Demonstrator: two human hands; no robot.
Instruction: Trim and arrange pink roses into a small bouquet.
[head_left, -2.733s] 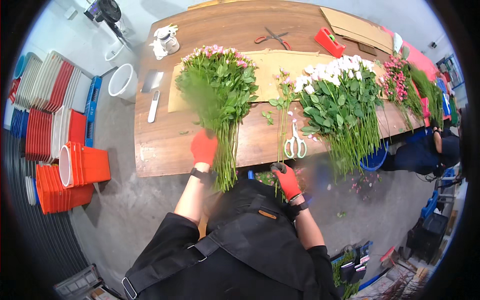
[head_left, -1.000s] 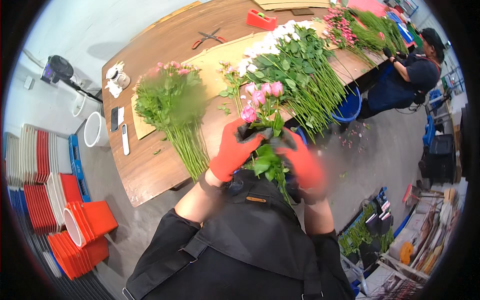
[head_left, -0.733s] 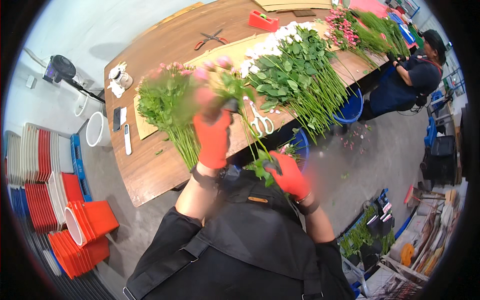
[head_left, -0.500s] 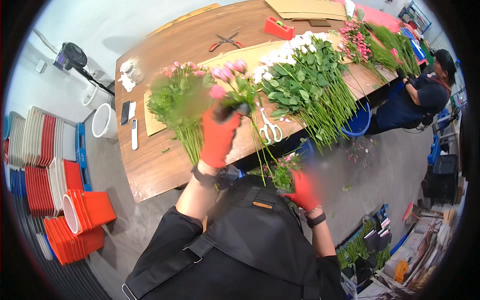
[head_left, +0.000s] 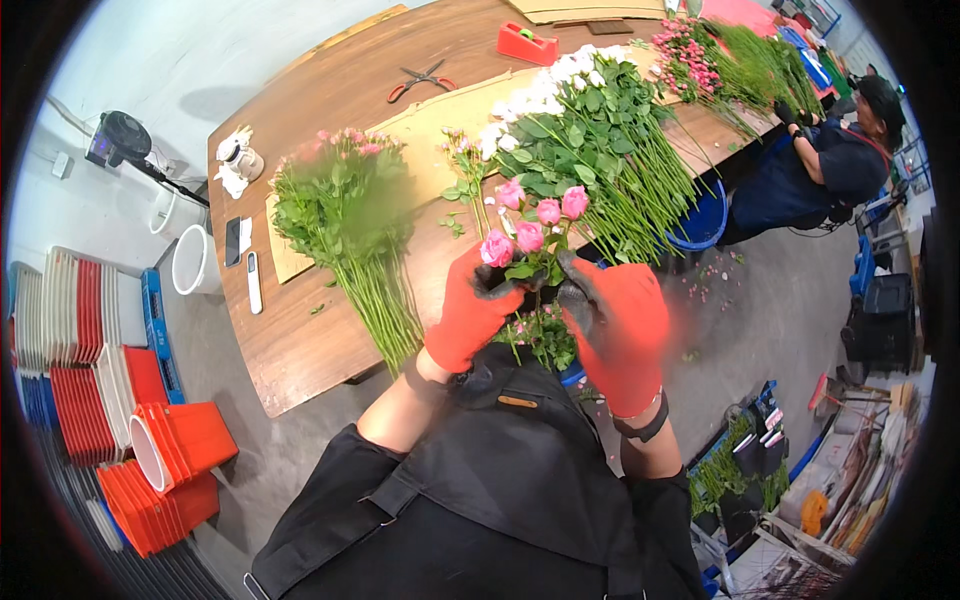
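Observation:
Both of my hands wear red gloves with dark fingers. My left hand (head_left: 474,312) is closed round the stem of a spray of pink roses (head_left: 530,238), its several blooms upright above the fingers. My right hand (head_left: 622,325) has its thumb and fingers closed at the same stem, just below the green leaves; the exact pinch is partly hidden. Below and between the hands lie leafy cuttings with small pink flowers (head_left: 542,340) in a blue bucket. Beyond the roses, a small pink spray (head_left: 465,160) lies on the table beside a pile of white roses (head_left: 590,130).
On the wooden table (head_left: 300,340) lie a blurred pink bunch (head_left: 345,215), red-handled scissors (head_left: 420,80), a red tape dispenser (head_left: 527,45) and a phone (head_left: 234,242). A co-worker (head_left: 835,165) stands at the right. Orange buckets (head_left: 185,445) are stacked at the left.
My left hand has lowered the pink roses and brought them closer. My right hand has risen from beside the cuttings to the rose stem. Another small pink spray now shows on the table.

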